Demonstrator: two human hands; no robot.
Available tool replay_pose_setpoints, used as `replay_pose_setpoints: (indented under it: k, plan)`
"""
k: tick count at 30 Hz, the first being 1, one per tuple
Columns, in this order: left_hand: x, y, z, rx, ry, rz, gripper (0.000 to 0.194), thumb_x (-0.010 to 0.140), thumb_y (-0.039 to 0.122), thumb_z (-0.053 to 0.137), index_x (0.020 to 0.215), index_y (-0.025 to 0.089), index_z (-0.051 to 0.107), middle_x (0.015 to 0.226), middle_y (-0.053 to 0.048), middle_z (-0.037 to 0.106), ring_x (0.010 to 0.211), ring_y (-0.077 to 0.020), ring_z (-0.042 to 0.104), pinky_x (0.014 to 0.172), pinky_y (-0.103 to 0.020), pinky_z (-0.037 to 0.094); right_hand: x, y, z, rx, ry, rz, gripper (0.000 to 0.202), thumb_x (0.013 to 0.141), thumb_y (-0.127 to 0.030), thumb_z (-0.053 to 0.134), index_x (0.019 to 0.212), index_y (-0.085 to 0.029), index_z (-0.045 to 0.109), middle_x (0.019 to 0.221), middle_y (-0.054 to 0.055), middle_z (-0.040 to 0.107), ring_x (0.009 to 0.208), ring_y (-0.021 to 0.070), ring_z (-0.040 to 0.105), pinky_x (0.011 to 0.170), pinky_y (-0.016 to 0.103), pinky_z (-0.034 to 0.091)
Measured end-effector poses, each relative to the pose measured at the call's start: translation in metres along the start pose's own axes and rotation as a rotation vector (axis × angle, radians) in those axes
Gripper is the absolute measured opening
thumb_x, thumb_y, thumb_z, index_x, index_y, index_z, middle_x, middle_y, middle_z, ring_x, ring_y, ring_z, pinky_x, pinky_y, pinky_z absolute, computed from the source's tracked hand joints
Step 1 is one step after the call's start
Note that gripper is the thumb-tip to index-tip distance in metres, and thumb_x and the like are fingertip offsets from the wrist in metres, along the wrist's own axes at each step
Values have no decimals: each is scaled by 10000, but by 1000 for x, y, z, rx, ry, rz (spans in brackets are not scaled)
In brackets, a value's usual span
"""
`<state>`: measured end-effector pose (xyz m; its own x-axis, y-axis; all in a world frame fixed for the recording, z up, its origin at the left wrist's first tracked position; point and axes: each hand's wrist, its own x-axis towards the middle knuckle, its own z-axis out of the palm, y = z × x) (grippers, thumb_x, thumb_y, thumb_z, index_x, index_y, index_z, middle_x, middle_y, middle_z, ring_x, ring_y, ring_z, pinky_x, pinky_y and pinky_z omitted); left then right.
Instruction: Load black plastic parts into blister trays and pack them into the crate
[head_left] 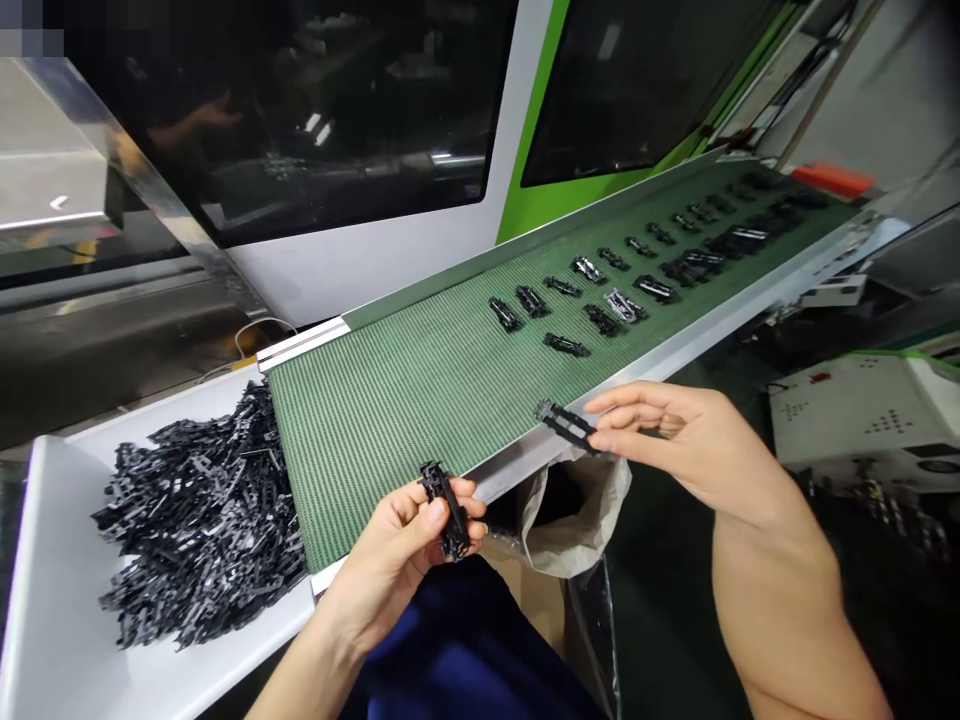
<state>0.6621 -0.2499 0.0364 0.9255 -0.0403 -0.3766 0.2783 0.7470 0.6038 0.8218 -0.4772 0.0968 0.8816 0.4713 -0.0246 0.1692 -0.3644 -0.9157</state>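
Observation:
Between the thumb and fingers of my left hand (pixel 412 535) is a slim black molded plastic part (pixel 448 510), held upright over the near edge of the green conveyor belt (pixel 390 400). My right hand (pixel 667 430) pinches the end of a second black plastic part (pixel 566 425), shaped like an open frame, just above the belt's metal side rail (pixel 637 380). Similar black parts (pixel 566 345) lie in rough rows on the belt, running away to the far right. My fingertips hide the right end of the second part.
A white bin (pixel 67 560) at the belt's left end holds a big heap of black parts (pixel 210 520). Below the rail stands an open pale bag (pixel 581 545). Behind the belt rises a machine with a green panel (pixel 525 200). An orange object (pixel 832 180) lies at the far end.

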Motion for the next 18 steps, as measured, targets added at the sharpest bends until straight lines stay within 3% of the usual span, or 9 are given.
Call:
replay_pose_setpoints:
  k: [7, 12, 14, 16, 18]
  plan:
    - [-4, -9, 9, 36, -4, -57, 296, 710, 342, 836, 929, 156, 765, 871, -65, 741, 760, -150, 689, 722, -229, 557, -34, -11, -3, 129, -124, 103, 350, 632, -394, 859, 893, -194, 739, 687, 37, 721, 594, 163, 677, 563, 255, 569]
    - [-9, -10, 6, 48, 22, -50, 306, 702, 347, 842, 929, 157, 762, 872, -60, 739, 742, -146, 690, 728, -226, 558, -47, 25, -30, -163, -109, 180, 367, 673, -505, 797, 889, -213, 748, 755, 61, 747, 703, 229, 705, 672, 333, 562]
    - [-11, -9, 2, 41, 35, -40, 293, 710, 349, 836, 921, 161, 761, 881, -55, 737, 751, -143, 690, 738, -222, 555, -48, 50, -45, -442, -29, 296, 372, 687, -537, 762, 905, -235, 755, 803, 68, 764, 787, 297, 716, 719, 404, 548]
    - [-13, -8, 0, 33, 57, -38, 278, 716, 346, 830, 915, 164, 759, 881, -52, 736, 750, -143, 686, 739, -226, 553, -42, 72, -54, -708, 168, 375, 361, 704, -543, 733, 919, -254, 754, 843, 69, 772, 862, 361, 710, 724, 458, 526]
    - [-12, -9, 0, 37, 85, -40, 280, 715, 348, 829, 919, 170, 758, 884, -52, 736, 751, -148, 681, 738, -236, 554, -27, 85, -56, -795, 381, 288, 302, 760, -512, 689, 906, -254, 747, 851, 59, 771, 873, 346, 711, 734, 444, 518]
